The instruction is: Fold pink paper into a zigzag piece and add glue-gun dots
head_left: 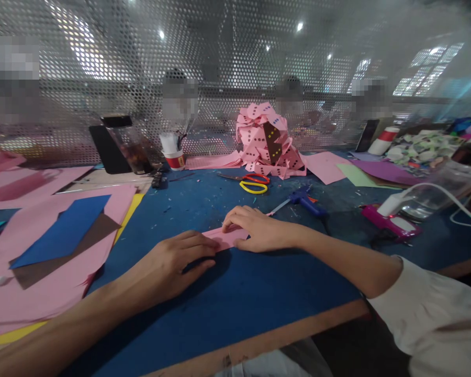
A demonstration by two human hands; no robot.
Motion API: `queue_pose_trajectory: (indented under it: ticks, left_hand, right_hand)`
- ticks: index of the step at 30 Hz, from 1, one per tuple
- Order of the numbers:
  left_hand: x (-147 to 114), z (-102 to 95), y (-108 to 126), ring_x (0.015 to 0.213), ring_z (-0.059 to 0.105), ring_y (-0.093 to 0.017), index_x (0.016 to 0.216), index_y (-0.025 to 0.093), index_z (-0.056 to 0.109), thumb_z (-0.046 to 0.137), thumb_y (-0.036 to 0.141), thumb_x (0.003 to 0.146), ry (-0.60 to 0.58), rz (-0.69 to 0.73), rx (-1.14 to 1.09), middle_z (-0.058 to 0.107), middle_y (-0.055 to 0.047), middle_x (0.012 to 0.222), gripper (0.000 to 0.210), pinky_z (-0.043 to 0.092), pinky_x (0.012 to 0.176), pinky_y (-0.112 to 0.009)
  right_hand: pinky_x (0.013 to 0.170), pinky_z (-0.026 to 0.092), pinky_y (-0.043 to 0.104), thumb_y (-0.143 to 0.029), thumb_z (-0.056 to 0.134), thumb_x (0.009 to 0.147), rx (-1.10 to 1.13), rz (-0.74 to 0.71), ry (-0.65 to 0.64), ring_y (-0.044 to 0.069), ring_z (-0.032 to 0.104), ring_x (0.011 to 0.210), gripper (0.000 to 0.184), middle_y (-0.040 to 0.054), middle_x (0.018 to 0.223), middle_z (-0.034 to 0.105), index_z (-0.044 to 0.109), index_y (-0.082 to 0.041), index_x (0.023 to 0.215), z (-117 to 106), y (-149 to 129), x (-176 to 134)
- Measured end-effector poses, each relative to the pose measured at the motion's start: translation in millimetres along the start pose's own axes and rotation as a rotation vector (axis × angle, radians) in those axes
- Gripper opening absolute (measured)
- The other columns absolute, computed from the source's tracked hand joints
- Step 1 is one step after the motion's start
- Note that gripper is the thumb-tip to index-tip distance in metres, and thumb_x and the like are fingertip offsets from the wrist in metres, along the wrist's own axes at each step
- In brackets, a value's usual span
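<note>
A small folded-looking strip of pink paper (pixel 225 239) lies on the blue work mat (pixel 235 303) between my hands. My left hand (pixel 180 259) rests with its fingertips on the strip's left end, its fingers stretched out and the thumb apart on the mat side. Across the right part of the strip, my right hand (pixel 259 229) has bent fingers at the far edge and the thumb at the near edge, gripping it. Behind the right hand is a blue glue gun (pixel 308 202), its nozzle toward that hand. Scissors (pixel 255 183) with red and yellow handles lie further back.
A pink paper construction (pixel 265 141) with printed dots stands by the perforated metal screen (pixel 220 52). Left are pink sheets (pixel 118 209) bearing a blue paper piece (pixel 65 230). Right are a magenta power strip (pixel 392 222) with a white cable and a clear jug (pixel 435 188).
</note>
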State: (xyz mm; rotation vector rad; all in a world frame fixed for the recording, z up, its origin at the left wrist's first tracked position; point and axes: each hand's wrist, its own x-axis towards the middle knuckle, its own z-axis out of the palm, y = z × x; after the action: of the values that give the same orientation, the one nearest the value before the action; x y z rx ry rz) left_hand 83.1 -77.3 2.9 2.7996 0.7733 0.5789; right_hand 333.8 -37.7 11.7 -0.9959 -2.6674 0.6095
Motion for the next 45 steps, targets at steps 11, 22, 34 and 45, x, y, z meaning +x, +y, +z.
queue_pose_trajectory:
  ticks: [11,22,34,45]
  left_hand:
    - [-14,-6.6,-8,0.108,0.064,-0.018,0.111,0.023,0.067,0.056,0.021,0.094,0.007,-0.015,0.051,0.07,-0.004,0.119,0.021,0.053,0.093,-0.031]
    - [-14,-1.1,-1,0.108,0.06,-0.019,0.114,0.026,0.067,0.051,0.024,0.096,0.013,-0.118,0.013,0.064,-0.006,0.117,0.024,0.05,0.093,-0.033]
    - [19,17.8,7,0.08,0.059,-0.02,0.078,0.021,0.064,0.061,0.026,0.083,0.133,-0.447,0.038,0.066,-0.002,0.083,0.008,0.047,0.072,-0.032]
    - [19,14.2,1,0.086,0.064,-0.023,0.089,0.022,0.067,0.057,0.02,0.08,0.062,-0.502,-0.118,0.071,-0.003,0.091,0.013,0.05,0.08,-0.038]
  right_hand:
    - [0.102,0.036,0.046,-0.021,0.059,0.08,-0.008,0.024,0.001,0.027,0.047,0.117,0.035,0.0067,0.124,0.054,0.06,-0.023,0.114,1,0,0]
    - [0.101,0.036,0.045,-0.022,0.059,0.08,-0.001,0.014,0.009,0.026,0.048,0.115,0.034,0.0065,0.124,0.054,0.06,-0.024,0.114,2,1,2]
    - [0.1,0.037,0.046,-0.022,0.06,0.08,-0.016,0.004,0.034,0.027,0.048,0.115,0.034,0.0072,0.123,0.054,0.06,-0.024,0.114,4,1,0]
    - [0.102,0.036,0.048,-0.021,0.058,0.08,-0.025,-0.009,0.027,0.027,0.047,0.117,0.036,0.0078,0.124,0.053,0.06,-0.023,0.116,4,3,0]
